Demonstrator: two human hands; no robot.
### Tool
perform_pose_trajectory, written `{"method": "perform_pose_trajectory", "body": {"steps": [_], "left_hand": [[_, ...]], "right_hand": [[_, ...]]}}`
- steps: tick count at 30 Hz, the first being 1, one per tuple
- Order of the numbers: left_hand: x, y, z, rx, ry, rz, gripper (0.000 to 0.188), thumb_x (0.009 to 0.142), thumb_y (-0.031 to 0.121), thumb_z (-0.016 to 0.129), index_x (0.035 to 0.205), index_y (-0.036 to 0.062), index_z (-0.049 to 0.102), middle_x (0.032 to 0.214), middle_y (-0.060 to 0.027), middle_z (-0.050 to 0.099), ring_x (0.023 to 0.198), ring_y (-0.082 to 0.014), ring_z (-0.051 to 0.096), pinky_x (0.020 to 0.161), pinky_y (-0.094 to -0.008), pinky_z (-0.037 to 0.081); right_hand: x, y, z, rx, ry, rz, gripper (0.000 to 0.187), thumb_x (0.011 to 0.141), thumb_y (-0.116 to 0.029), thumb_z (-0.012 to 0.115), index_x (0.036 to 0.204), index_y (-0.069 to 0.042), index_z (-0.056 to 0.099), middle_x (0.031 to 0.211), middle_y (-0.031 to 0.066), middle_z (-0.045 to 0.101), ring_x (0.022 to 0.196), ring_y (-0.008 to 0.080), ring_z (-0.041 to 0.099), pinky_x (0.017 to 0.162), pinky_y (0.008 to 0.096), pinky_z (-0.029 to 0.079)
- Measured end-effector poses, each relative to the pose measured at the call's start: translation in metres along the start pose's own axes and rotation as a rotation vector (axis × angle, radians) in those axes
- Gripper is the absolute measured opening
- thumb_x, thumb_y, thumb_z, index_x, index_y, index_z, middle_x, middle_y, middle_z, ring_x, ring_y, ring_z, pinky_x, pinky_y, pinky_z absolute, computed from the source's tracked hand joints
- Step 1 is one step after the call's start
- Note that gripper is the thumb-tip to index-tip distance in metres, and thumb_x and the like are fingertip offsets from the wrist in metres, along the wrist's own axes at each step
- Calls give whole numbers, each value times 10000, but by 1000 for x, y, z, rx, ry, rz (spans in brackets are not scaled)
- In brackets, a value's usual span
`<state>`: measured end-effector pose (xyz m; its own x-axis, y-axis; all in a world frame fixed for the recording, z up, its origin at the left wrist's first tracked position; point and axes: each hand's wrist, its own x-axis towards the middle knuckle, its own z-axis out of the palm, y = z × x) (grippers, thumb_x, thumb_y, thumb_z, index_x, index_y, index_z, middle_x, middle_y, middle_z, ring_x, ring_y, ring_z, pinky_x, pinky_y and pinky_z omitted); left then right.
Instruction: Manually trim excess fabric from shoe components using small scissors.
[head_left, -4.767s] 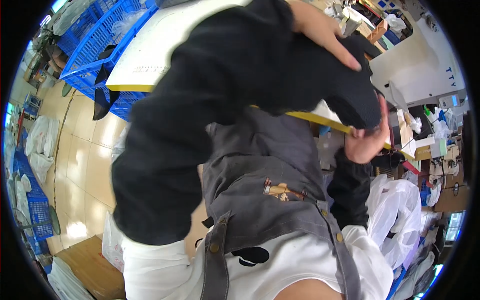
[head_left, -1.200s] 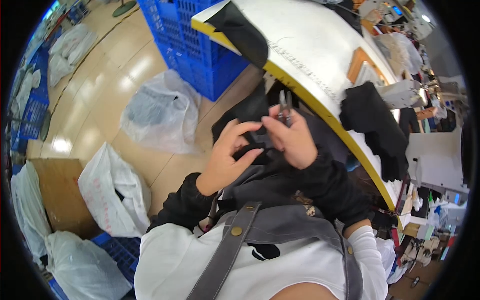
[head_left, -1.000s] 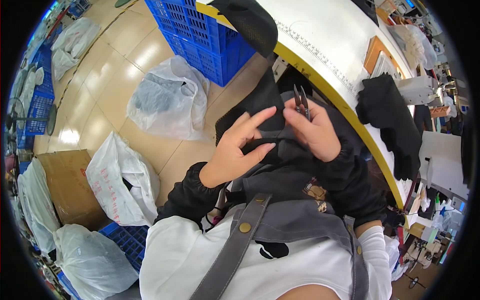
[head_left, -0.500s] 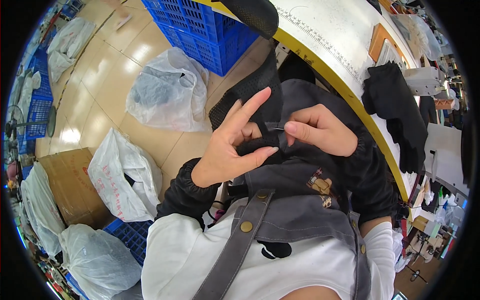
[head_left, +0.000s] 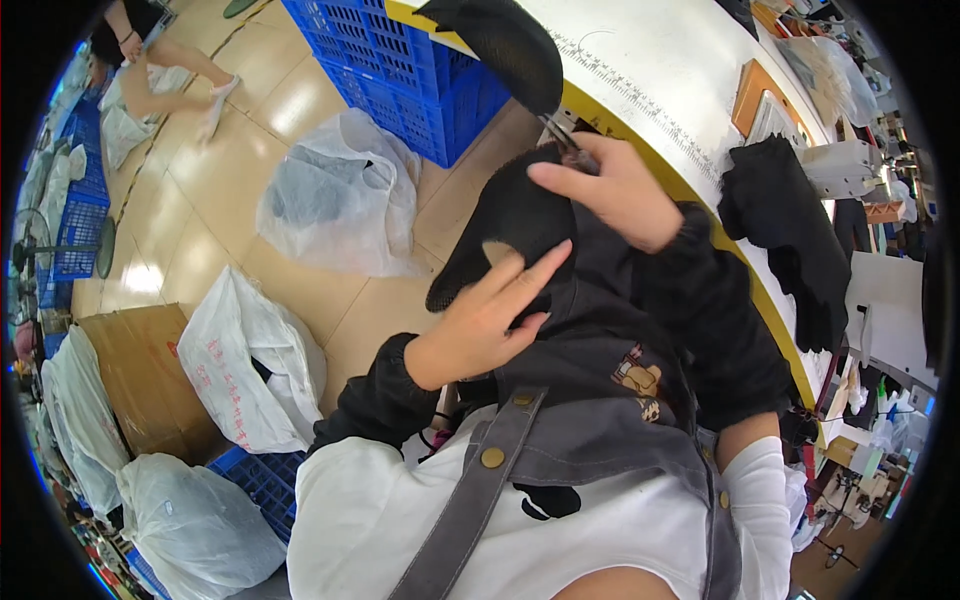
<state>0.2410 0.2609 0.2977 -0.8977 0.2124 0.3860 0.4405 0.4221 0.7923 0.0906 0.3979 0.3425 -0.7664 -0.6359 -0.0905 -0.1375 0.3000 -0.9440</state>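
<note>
A black mesh fabric piece [head_left: 515, 215] hangs over my lap, its lower part held between the fingers of my left hand [head_left: 480, 325]. One left fingertip shows against the fabric, while two other fingers stretch across its edge. My right hand [head_left: 625, 190] is closed around a small metal tool [head_left: 568, 148] with two slim prongs, most of it hidden by the fingers. The prongs point up and away, close to a second black mesh piece [head_left: 515, 55] that droops over the table's edge. A grey apron [head_left: 585, 330] covers my lap under both hands.
The white table [head_left: 640, 75] with a yellow edge curves along the right. Black fabric [head_left: 785, 220] lies there beside a sewing machine [head_left: 845, 165]. Stacked blue crates [head_left: 400, 80], a plastic bag [head_left: 335, 200] and a cardboard box [head_left: 145, 370] stand left. Another person's legs [head_left: 170, 85] show far left.
My right hand has moved up and away with the tool, from beside my left hand toward the table's edge. My left hand has tilted and its fingers come closer together. A person has stepped into view.
</note>
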Motion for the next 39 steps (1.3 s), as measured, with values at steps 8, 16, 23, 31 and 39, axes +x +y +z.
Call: {"method": "perform_pose_trajectory", "body": {"steps": [8, 16, 23, 31, 39], "left_hand": [[-5, -22, -60, -281, -48, 7, 455, 736, 107, 715, 1101, 46, 451, 1125, -138, 533, 904, -159, 546, 740, -282, 444], [15, -17, -20, -785, 40, -207, 691, 757, -41, 643, 1326, 32, 259, 1321, -145, 401, 1052, -167, 525, 830, -266, 454], [21, -23, -32, -881, -55, -308, 699, 765, -67, 616, 1380, 39, 299, 1410, -72, 282, 1082, -125, 483, 868, -248, 444], [20, -21, -30, -859, -53, -308, 741, 759, -54, 628, 1392, 25, 253, 1440, -60, 274, 958, -95, 560, 794, -213, 455], [19, -29, -30, -826, -64, -278, 693, 765, -57, 597, 1381, 31, 293, 1427, -69, 299, 970, -84, 520, 824, -237, 446]], "right_hand": [[-58, -16, 23, -124, -147, -61, 208, 772, -123, 680, 762, 10, 521, 595, 24, 424, 585, 76, 354, 516, 256, 346], [-73, -5, 19, -60, -223, -27, 182, 815, -129, 635, 873, 29, 567, 629, 92, 505, 564, 106, 423, 547, 256, 391], [-65, -3, 3, 235, -214, 100, 344, 924, -320, 481, 894, 8, 580, 692, 14, 537, 679, 68, 472, 615, 207, 372], [-28, -2, -11, -32, -407, 188, 420, 903, -356, 515, 681, -8, 589, 570, -21, 489, 547, 46, 401, 508, 213, 320], [-17, -18, -13, -100, -62, -161, 302, 836, -288, 627, 745, -1, 598, 583, 9, 504, 520, 51, 388, 489, 214, 325]]}}
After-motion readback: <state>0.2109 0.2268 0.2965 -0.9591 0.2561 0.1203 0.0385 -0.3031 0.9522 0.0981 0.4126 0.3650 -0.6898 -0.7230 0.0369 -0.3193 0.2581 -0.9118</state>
